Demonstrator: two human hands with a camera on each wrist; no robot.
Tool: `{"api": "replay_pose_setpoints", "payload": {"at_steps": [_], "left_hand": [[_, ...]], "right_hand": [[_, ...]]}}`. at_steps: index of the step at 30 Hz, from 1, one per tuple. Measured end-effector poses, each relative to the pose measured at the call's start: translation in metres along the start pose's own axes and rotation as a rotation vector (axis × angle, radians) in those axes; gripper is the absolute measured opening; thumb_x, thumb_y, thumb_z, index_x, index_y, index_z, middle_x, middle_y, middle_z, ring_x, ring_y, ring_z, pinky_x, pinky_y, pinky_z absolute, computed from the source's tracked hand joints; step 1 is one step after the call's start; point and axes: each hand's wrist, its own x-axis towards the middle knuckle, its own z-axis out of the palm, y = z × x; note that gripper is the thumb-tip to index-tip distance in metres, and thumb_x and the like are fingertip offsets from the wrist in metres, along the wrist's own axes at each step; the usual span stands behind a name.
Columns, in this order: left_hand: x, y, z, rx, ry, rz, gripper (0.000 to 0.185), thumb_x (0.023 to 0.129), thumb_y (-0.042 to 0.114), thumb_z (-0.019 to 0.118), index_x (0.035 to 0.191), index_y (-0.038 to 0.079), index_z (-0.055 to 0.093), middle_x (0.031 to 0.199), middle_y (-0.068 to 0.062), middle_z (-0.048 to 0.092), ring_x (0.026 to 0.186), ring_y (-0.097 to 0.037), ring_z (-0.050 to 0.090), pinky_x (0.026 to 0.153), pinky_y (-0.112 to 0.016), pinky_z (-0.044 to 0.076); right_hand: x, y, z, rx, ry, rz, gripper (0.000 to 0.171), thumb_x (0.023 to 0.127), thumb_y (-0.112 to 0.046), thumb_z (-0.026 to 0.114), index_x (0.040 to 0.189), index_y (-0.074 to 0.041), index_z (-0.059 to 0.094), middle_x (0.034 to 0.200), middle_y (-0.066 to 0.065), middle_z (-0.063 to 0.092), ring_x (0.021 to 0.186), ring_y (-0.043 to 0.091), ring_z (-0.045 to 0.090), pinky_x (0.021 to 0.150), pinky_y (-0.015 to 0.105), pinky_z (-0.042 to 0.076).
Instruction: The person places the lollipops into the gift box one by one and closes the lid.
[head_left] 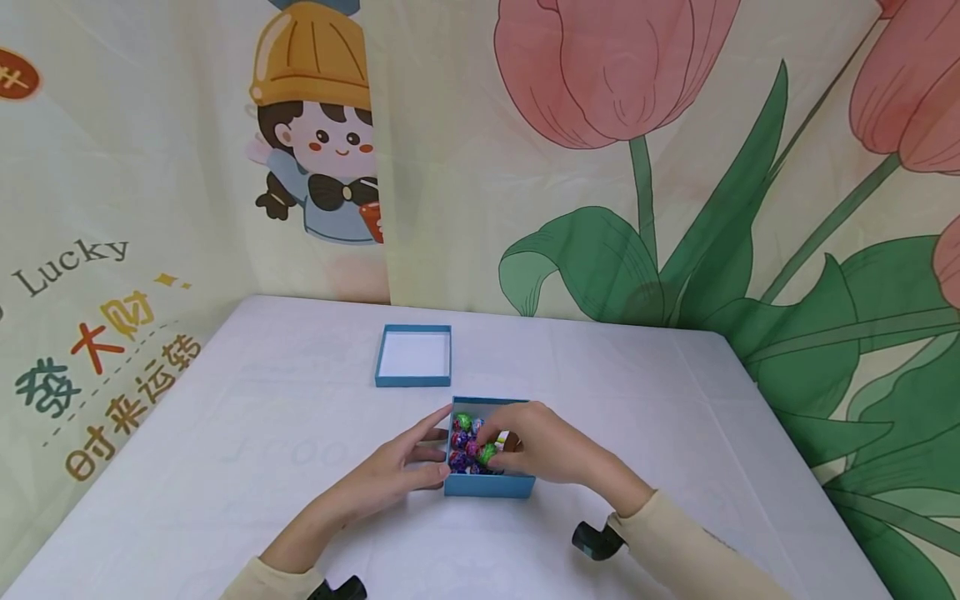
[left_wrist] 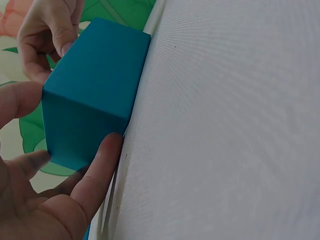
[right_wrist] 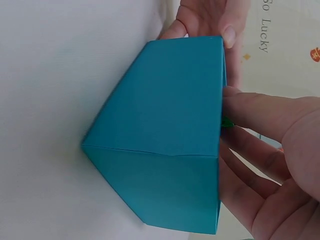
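A blue box (head_left: 489, 487) without its lid sits on the table, holding several candies (head_left: 459, 460) in shiny purple, blue and green wrappers. My left hand (head_left: 386, 468) lies along the box's left side, its fingers extended and the fingertips against the wall, as the left wrist view also shows. Reaching in from the right, my right hand (head_left: 543, 442) has its thumb and fingers inside the box. They pinch a green-wrapped candy (head_left: 487, 453), of which a green bit shows at the rim in the right wrist view. The right hand hides the box's right part.
Behind the box, slightly left, the blue box lid (head_left: 412, 382) lies with its white inside up. A white cloth (head_left: 622, 375) covers the table. A printed curtain with tulips (head_left: 615, 75) hangs beyond the far edge.
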Motion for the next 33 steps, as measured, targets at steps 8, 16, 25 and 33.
{"api": "replay_pose_setpoints", "payload": {"at_steps": [8, 16, 25, 33], "left_hand": [[0.000, 0.000, 0.000, -0.008, 0.001, -0.007, 0.080, 0.104, 0.035, 0.068, 0.170, 0.038, 0.022, 0.165, -0.017, 0.040, 0.143, -0.039, 0.052, 0.110, -0.076, 0.039], [-0.001, 0.001, -0.001, -0.010, 0.000, -0.007, 0.080, 0.104, 0.035, 0.068, 0.170, 0.038, 0.022, 0.165, -0.017, 0.040, 0.144, -0.039, 0.051, 0.111, -0.075, 0.039], [-0.001, 0.001, -0.001, -0.015, -0.001, -0.010, 0.081, 0.104, 0.035, 0.068, 0.170, 0.037, 0.022, 0.166, -0.017, 0.040, 0.144, -0.039, 0.051, 0.111, -0.074, 0.040], [-0.001, 0.001, -0.001, -0.018, -0.003, -0.009, 0.080, 0.105, 0.035, 0.068, 0.170, 0.037, 0.022, 0.166, -0.017, 0.040, 0.144, -0.039, 0.051, 0.110, -0.074, 0.041]], "right_hand": [[0.000, 0.001, 0.005, -0.032, -0.027, 0.026, 0.022, 0.092, -0.008, 0.084, 0.114, -0.014, 0.081, 0.106, -0.005, 0.072, 0.083, 0.005, 0.067, 0.076, 0.016, 0.057], [0.002, 0.000, 0.004, -0.067, -0.061, 0.005, 0.022, 0.093, -0.007, 0.083, 0.114, -0.014, 0.082, 0.100, -0.006, 0.067, 0.080, 0.005, 0.064, 0.075, 0.015, 0.056], [0.007, 0.002, 0.005, -0.124, -0.101, -0.021, 0.020, 0.092, -0.009, 0.084, 0.112, -0.015, 0.083, 0.093, -0.004, 0.065, 0.077, 0.003, 0.055, 0.072, 0.016, 0.054], [0.010, 0.003, 0.004, -0.138, -0.140, -0.023, 0.021, 0.092, -0.009, 0.084, 0.111, -0.016, 0.083, 0.089, -0.009, 0.061, 0.080, 0.011, 0.059, 0.072, 0.016, 0.054]]}}
